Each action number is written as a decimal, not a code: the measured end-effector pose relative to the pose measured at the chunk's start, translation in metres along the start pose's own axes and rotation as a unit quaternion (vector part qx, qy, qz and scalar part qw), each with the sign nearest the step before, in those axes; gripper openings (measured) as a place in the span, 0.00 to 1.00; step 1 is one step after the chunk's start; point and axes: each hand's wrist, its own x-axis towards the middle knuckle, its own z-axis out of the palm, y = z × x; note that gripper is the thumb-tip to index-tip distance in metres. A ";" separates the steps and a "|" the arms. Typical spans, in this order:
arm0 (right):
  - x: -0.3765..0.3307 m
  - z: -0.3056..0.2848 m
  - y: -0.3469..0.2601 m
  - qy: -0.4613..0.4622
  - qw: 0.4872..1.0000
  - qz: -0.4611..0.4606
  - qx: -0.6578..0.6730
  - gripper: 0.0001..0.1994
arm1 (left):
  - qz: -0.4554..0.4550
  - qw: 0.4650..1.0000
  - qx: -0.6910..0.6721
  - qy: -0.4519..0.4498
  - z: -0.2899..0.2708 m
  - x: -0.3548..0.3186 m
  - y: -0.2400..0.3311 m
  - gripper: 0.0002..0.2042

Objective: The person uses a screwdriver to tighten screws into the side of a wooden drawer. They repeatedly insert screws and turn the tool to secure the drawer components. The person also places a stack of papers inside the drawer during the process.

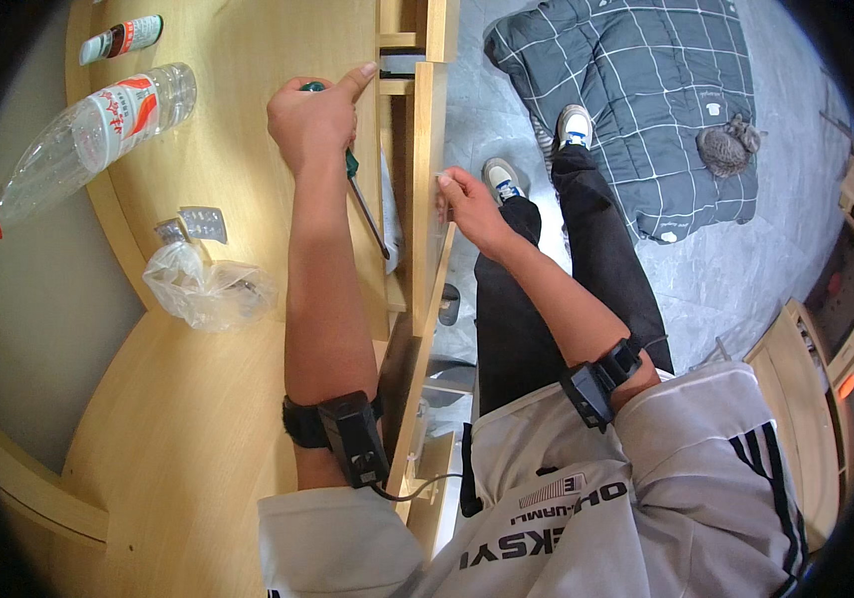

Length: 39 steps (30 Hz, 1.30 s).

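My left hand [313, 128] is closed round the dark green handle of a screwdriver [367, 212]. Its shaft slants down over the inner edge of an open wooden drawer, and my thumb reaches out toward the drawer's far side. Against the outer face of the pale wooden drawer front [427, 149], my right hand [475, 209] is closed, with thumb and fingers bent together. Whatever lies between those fingertips is too small or hidden to make out. Part of the drawer's inside is covered by my left hand and forearm.
A clear plastic bottle [68, 149] and a small brown bottle [123, 38] lie on the wooden desk. Nearer are a crumpled clear plastic bag [203, 289] and a grey blister pack [204, 223]. A grey cat [729, 147] rests on a dark checked quilt [636, 90] on the floor.
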 end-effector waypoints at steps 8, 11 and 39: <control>-0.004 -0.007 0.001 0.025 1.000 -0.012 0.008 0.12 | -0.011 1.000 -0.021 -0.005 0.000 0.000 0.000 0.20; -0.007 -0.012 0.002 0.017 1.000 -0.013 -0.022 0.12 | -0.015 0.999 -0.028 -0.005 0.000 0.001 0.000 0.20; -0.058 -0.102 -0.005 0.067 0.998 -0.012 -0.013 0.14 | -0.040 0.998 -0.054 0.010 0.003 -0.006 0.007 0.20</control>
